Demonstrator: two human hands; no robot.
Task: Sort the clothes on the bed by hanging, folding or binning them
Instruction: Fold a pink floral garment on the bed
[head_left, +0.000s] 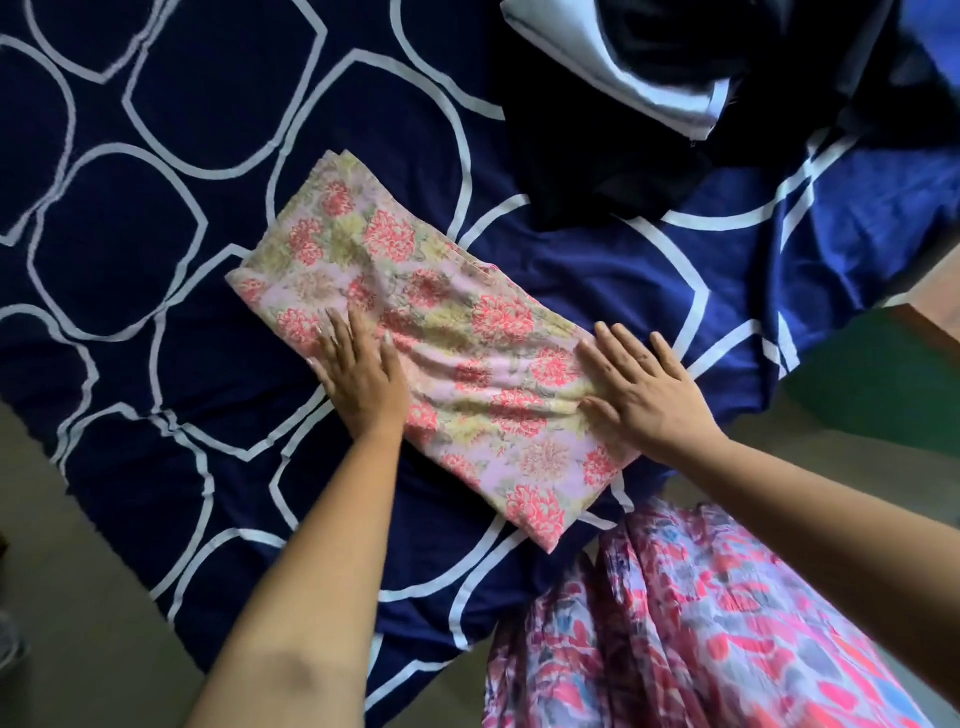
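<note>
Navy bedcover (156, 208) with white rings fills most of the frame, with bare floor (62, 519) showing at the lower left. Moving right, my left hand (358, 379) lies flat on the near long edge of the flowered cloth (441, 322), fingers straight and a little spread, pinching nothing. The cloth sits mid-frame as a folded strip, its long axis running from upper left down to lower right. My right hand (639, 395) presses flat on the opposite long edge, toward the lower-right end, fingers also straight and fanned. So the strip lies between my palms, its upper-left end reaching away past my left fingertips. I judge the next fold has to bring one short end over the other, and the lower-right end is nearest my right hand. Dark clothes (597, 171) wait in a heap at the upper right.
</note>
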